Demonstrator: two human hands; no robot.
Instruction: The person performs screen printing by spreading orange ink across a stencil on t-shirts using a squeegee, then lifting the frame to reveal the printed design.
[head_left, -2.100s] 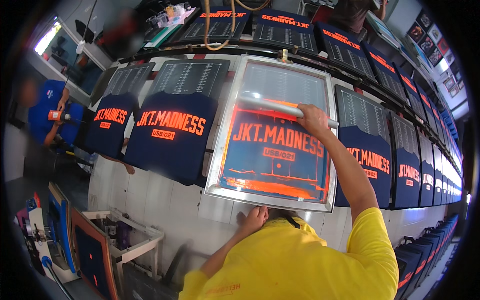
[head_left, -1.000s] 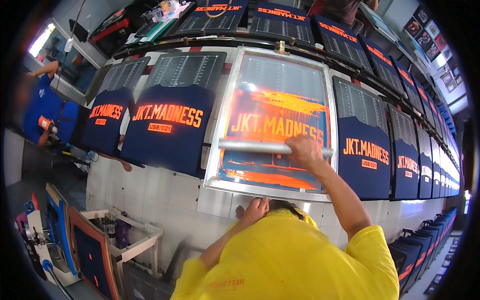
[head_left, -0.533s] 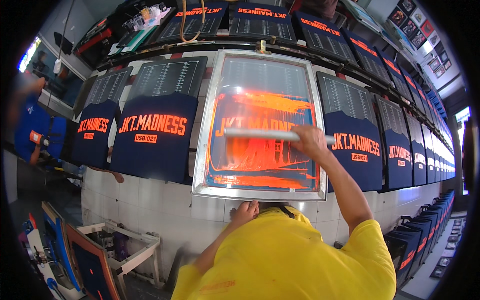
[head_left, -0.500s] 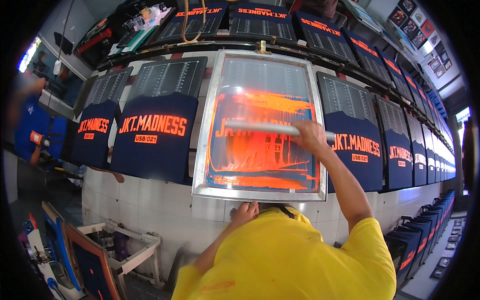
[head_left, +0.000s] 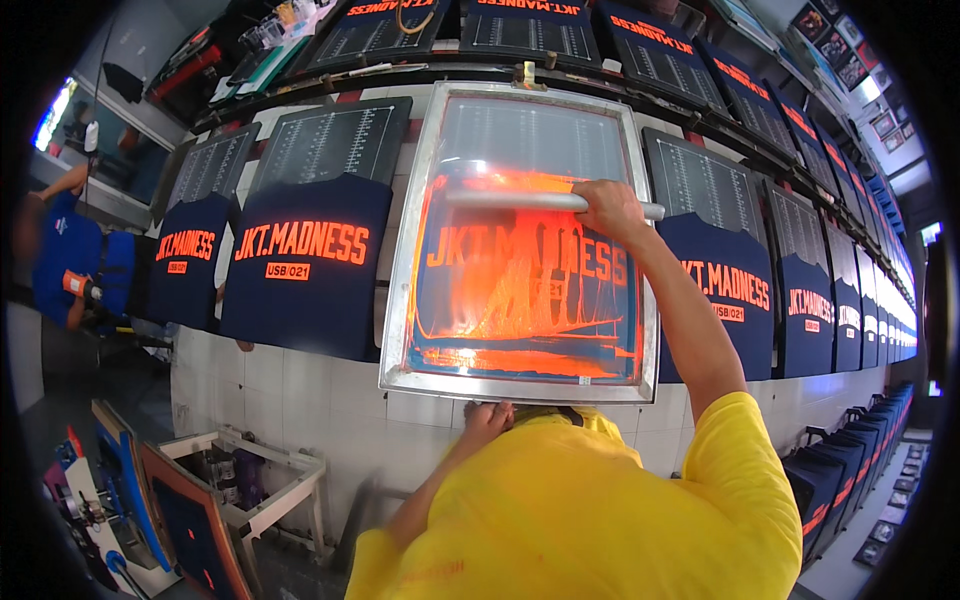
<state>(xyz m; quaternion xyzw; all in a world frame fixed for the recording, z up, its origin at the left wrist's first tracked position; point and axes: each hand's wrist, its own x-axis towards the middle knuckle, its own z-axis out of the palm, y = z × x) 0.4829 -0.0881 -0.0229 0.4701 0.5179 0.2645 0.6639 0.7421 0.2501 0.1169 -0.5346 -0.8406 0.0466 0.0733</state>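
Note:
My right hand point(head_left: 610, 207) is wrapped round the right part of a long pale squeegee point(head_left: 505, 201). The squeegee lies crosswise on a silver-framed printing screen point(head_left: 515, 389), at the upper edge of the smeared orange ink point(head_left: 500, 290). Through the mesh, lettering and a dark shirt on a board show beneath the ink. My left hand point(head_left: 488, 420) is curled just below the near edge of the screen frame. Its fingers are partly hidden, and what they hold, if anything, cannot be made out.
Navy shirts with orange lettering lie on boards to the left point(head_left: 300, 270) and right point(head_left: 715, 280) of the screen. More boards line the far row point(head_left: 530, 40). At far left stands a person in blue point(head_left: 75, 250) with an orange tool. A white metal stand point(head_left: 270, 505) is at lower left.
My right hand has moved the squeegee away from me, from the middle of the screen to the ink's upper edge. More lettering shows below it. My left hand stays at the near edge.

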